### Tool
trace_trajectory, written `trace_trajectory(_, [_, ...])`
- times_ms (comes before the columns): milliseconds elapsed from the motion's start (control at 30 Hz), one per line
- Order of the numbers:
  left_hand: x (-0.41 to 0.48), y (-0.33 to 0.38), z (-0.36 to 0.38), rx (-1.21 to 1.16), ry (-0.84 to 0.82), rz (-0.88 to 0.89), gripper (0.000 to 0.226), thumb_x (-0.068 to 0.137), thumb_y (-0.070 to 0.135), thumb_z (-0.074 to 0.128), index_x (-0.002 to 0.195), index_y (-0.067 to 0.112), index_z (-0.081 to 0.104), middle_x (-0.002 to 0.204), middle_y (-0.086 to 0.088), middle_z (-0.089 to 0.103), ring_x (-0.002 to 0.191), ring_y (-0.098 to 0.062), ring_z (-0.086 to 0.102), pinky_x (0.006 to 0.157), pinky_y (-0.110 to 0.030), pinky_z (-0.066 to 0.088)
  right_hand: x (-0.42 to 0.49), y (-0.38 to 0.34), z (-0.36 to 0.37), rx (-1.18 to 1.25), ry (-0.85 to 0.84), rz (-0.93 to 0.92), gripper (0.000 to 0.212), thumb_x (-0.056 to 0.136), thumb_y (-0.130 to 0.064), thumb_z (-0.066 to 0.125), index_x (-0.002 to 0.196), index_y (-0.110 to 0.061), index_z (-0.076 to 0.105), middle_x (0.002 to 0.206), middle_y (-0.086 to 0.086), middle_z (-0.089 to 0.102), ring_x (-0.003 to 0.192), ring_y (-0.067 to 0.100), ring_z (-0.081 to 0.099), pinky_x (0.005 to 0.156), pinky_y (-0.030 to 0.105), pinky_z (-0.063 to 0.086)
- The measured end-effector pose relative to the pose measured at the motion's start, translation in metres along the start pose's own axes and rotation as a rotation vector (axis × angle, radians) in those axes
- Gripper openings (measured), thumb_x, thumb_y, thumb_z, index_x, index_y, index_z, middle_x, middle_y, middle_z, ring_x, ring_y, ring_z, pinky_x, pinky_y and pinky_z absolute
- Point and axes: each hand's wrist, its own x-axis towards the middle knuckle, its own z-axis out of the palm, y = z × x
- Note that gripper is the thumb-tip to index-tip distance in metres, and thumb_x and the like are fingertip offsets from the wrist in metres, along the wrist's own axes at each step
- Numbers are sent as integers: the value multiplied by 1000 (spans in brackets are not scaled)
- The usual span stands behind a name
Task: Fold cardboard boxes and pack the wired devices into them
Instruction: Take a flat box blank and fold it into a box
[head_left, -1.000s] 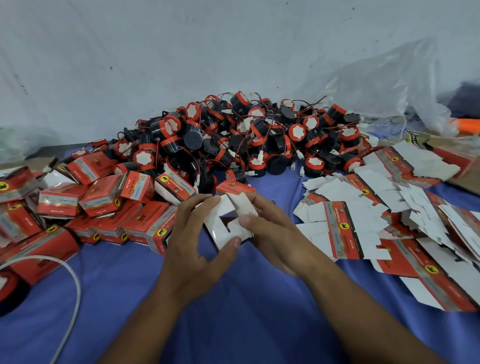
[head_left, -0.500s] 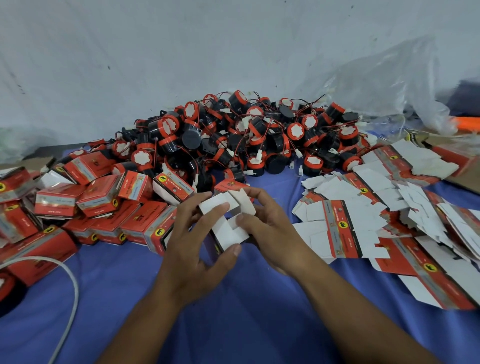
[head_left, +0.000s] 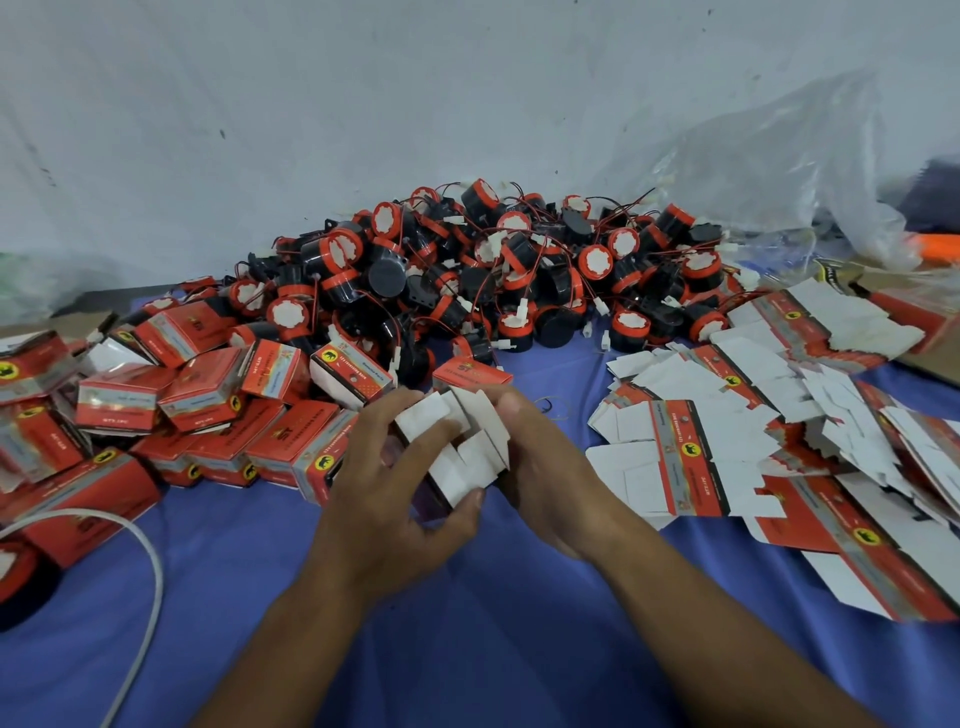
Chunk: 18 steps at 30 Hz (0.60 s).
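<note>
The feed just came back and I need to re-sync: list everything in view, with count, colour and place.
Box: one, white flaps showing, centre, between both hands.
Devices: a pile, too many to count, black and red with red wires, back centre.
Folded boxes: many, red, left.
Flat boxes: many, red and white, right.
Cloth: one, blue, under everything.
Bag: one, clear plastic, back right.
Cable: one, white, lower left.
Left hand: grips the box from the left.
Right hand: holds the box from the right.
</note>
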Motion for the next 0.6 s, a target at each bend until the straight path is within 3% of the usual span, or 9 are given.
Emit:
trace_trajectory(100, [-1, -1, 3, -21, 42, 35, 49, 85, 35, 70, 123, 5, 63, 133, -20, 49, 128, -28, 48, 102, -36, 46, 0, 1, 0, -78, -7, -14, 35, 91, -31, 66, 124, -25, 59, 125, 4, 67, 112, 21, 62, 95, 35, 50])
trace_trajectory(300, [-3, -2, 6, -26, 69, 63, 52, 84, 29, 75, 126, 4, 57, 135, -23, 50, 128, -31, 50, 100, -40, 49, -2, 2, 2, -147, -5, -49, 54, 93, 0, 66, 141, -18, 50, 135, 9, 63, 126, 25, 59, 107, 45, 49])
trace_trajectory(400, [-2, 0, 6, -35, 93, 56, 53, 84, 31, 73, 126, 6, 52, 134, -24, 50, 130, -30, 50, 105, -35, 46, -2, 3, 5, -177, 34, -69, 54, 96, 0, 60, 145, -18, 50, 140, 1, 60, 131, 18, 55, 109, 39, 47])
trace_trajectory(533, [-2, 7, 4, -152, 51, -88, 77, 78, 36, 75, 136, -6, 46, 137, -16, 52, 130, -26, 51, 105, -34, 46, -2, 2, 8, -228, 95, -78, 53, 97, 0, 58, 146, -19, 50, 144, -2, 57, 133, 16, 52, 111, 39, 45])
trace_trajectory(600, [-1, 9, 3, -97, 61, -60, 77, 79, 36, 74, 133, -13, 47, 135, -19, 53, 128, -29, 53, 104, -37, 47, -3, 3, 10, -244, 98, -79, 54, 99, -1, 56, 148, -21, 48, 146, -4, 55, 134, 13, 51, 113, 39, 44])
